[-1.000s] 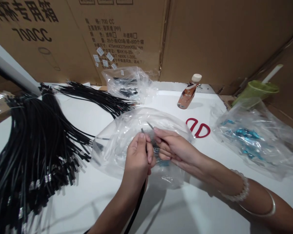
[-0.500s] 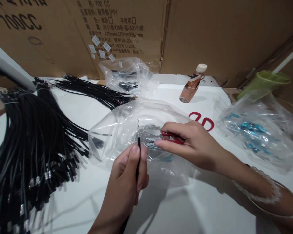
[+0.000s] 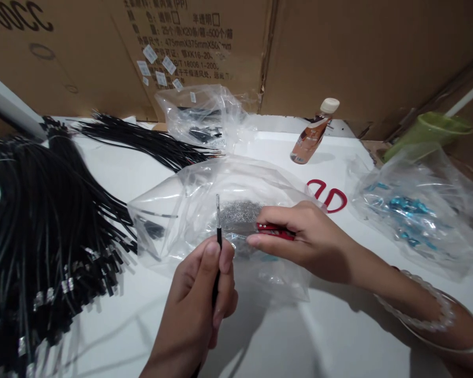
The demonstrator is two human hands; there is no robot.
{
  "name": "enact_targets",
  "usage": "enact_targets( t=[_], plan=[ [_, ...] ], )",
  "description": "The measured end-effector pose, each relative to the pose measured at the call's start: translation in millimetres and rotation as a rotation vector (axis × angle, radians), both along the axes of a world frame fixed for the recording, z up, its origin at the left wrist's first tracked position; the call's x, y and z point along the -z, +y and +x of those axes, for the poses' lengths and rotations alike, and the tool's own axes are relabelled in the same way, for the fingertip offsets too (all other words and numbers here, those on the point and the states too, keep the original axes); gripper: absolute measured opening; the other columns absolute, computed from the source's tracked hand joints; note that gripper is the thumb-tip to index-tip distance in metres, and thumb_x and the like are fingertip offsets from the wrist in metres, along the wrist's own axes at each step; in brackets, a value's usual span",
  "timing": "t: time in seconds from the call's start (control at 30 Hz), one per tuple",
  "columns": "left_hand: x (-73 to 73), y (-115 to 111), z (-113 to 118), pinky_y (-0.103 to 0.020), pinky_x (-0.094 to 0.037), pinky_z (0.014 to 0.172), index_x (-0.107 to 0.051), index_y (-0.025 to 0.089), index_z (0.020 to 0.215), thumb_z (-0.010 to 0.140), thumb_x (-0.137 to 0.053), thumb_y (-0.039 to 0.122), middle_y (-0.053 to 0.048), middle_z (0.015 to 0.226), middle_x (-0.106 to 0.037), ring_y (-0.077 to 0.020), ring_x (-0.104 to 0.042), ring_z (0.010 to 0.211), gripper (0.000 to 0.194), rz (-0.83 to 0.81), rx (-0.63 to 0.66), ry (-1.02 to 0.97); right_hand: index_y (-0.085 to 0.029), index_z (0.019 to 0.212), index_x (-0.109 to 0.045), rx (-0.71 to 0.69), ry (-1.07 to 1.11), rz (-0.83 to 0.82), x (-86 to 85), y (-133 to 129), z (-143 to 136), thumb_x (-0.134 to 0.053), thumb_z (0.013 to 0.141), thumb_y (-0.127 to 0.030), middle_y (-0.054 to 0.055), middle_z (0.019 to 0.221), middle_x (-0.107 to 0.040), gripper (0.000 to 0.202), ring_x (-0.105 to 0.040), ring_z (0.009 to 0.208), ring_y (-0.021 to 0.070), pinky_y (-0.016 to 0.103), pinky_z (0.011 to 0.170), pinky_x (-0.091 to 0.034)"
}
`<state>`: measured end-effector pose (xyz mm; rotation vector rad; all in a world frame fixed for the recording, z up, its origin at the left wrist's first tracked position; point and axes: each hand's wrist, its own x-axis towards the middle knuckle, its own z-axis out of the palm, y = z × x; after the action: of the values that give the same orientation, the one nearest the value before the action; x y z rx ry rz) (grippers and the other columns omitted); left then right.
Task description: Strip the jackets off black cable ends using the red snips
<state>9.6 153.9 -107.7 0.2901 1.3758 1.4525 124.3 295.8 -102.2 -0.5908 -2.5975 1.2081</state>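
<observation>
My left hand (image 3: 199, 296) pinches a black cable (image 3: 219, 235) between thumb and fingers. The cable stands upright, its top end bared to thin silvery strands. In my right hand (image 3: 313, 233) is a pair of red-handled thread snips (image 3: 276, 231), squeezed so the blades lie close together. Their tips point left at the cable, near where the black jacket ends; whether they touch it I cannot tell. Below and behind both hands lies a clear plastic bag (image 3: 165, 197), opened out, with a heap of fine silvery clippings (image 3: 240, 212) in it.
Bundles of black cables (image 3: 31, 210) cover the left side, with another bunch (image 3: 142, 137) behind. Red-handled scissors (image 3: 335, 201), a drink bottle (image 3: 312, 134), a bag with blue scraps (image 3: 410, 210) and a green bin (image 3: 433, 134) are to the right. Cardboard boxes (image 3: 319, 52) wall the back.
The snips' blades have come together from a parted position. My left hand and the cable have shifted slightly left and down in view. The whole view has also tilted a little.
</observation>
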Motion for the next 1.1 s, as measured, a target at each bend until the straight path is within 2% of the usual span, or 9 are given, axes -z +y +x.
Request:
enact_targets(
  t=[0.27,0.6,0.9,1.1],
  plan=[
    [-1.8,2.0,2.0,-0.016,-0.017,0.041,-0.045,0.021,0.066,0.099,-0.039,0.04,0.012,0.038,-0.025,-0.0053,-0.004,0.039,0.038,0.029,-0.002,-0.049,-0.02,0.067,-0.05,0.033,-0.054,-0.05,-1.9,-2.6,-2.8,-0.057,0.091,-0.053,-0.008,0.054,-0.04,0.041,-0.033,0.052,0.0079,0.022,0.046,-0.025],
    [-4.6,2.3,2.0,-0.016,-0.016,0.04,-0.043,0.021,0.067,0.099,-0.038,0.039,0.012,0.039,-0.024,-0.0056,-0.004,0.04,0.038,0.032,-0.001,-0.085,-0.019,0.066,-0.049,0.019,-0.03,-0.015,-0.7,-0.7,-4.6,-0.057,0.091,-0.052,-0.007,0.053,-0.039,0.042,-0.033,0.051,0.0075,0.021,0.045,-0.026],
    [1.1,-1.0,-2.8,-0.013,-0.019,0.033,-0.049,0.022,0.068,0.097,-0.045,0.042,0.012,0.036,-0.022,-0.0032,-0.008,0.031,0.035,0.164,0.069,-0.308,-0.019,0.067,-0.046,0.013,0.039,0.105,1.9,-2.9,-2.5,-0.057,0.093,-0.049,-0.007,0.052,-0.038,0.042,-0.032,0.049,0.0066,0.02,0.045,-0.025],
    [0.5,-4.2,-2.5,-0.01,-0.02,0.032,-0.053,0.022,0.069,0.1,-0.039,0.035,0.011,0.039,-0.021,-0.003,-0.006,0.032,0.036,0.181,0.066,-0.371,-0.019,0.067,-0.047,0.013,0.034,0.107,3.1,-2.7,-4.8,-0.057,0.093,-0.047,-0.007,0.052,-0.038,0.04,-0.032,0.049,0.0069,0.02,0.045,-0.025]
  ],
)
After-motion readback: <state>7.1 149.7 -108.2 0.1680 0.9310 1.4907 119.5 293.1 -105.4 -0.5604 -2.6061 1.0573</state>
